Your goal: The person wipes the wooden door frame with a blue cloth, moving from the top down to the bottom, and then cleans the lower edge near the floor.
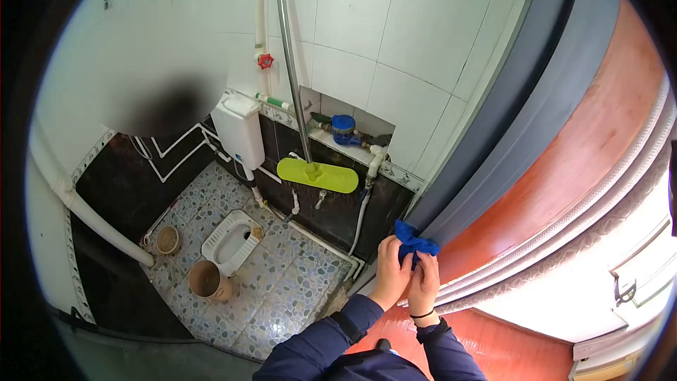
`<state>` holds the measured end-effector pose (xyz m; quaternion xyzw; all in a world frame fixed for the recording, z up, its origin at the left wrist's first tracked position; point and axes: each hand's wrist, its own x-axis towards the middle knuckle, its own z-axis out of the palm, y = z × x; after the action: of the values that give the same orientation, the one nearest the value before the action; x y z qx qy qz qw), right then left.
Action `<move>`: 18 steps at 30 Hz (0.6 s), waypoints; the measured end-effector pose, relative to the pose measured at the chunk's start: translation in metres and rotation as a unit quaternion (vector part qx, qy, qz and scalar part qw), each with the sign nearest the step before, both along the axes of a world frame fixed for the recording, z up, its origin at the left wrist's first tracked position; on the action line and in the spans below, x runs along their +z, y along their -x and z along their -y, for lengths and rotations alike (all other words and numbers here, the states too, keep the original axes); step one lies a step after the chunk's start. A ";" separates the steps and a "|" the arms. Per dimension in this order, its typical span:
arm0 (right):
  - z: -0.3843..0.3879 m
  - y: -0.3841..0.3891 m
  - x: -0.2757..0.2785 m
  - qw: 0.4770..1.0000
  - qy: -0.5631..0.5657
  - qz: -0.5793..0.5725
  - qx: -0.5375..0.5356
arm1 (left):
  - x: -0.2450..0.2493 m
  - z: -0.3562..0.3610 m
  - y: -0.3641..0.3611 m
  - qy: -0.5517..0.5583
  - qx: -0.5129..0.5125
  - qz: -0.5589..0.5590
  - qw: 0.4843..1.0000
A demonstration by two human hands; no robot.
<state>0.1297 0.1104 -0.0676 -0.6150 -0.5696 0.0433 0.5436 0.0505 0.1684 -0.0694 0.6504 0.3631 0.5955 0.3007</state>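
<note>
While it rests against the door frame (pixel 486 148), the blue cloth (pixel 415 243) is clamped by the left hand (pixel 390 273) and right hand (pixel 423 284). Both hands sit close together.

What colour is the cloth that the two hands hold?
Bright blue. The head view shows the cloth best, between the left hand and right hand.

Cloth and gloss
The blue cloth (pixel 415 243) looks soft and crumpled; the door frame (pixel 493 120) is smooth grey paint, the door (pixel 585 141) glossy orange-red, the wall tiles (pixel 395 21) shiny white, the mop pole (pixel 289 63) bare metal, the mop head (pixel 317 173) green plastic.
</note>
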 end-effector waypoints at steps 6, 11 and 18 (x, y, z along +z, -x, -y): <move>0.005 0.002 -0.023 0.999 0.029 0.023 -0.003 | -0.031 -0.001 0.001 0.036 0.001 -0.020 0.999; 0.007 -0.001 -0.050 0.996 0.089 0.021 -0.008 | -0.074 0.000 0.000 0.111 0.000 -0.036 0.993; 0.005 0.005 -0.038 0.998 0.048 0.021 -0.027 | -0.050 0.002 0.006 0.150 -0.047 0.019 0.987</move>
<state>0.1244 0.1055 -0.1051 -0.6561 -0.5612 0.0432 0.5027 0.0449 0.1660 -0.1193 0.6030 0.4113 0.5319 0.4293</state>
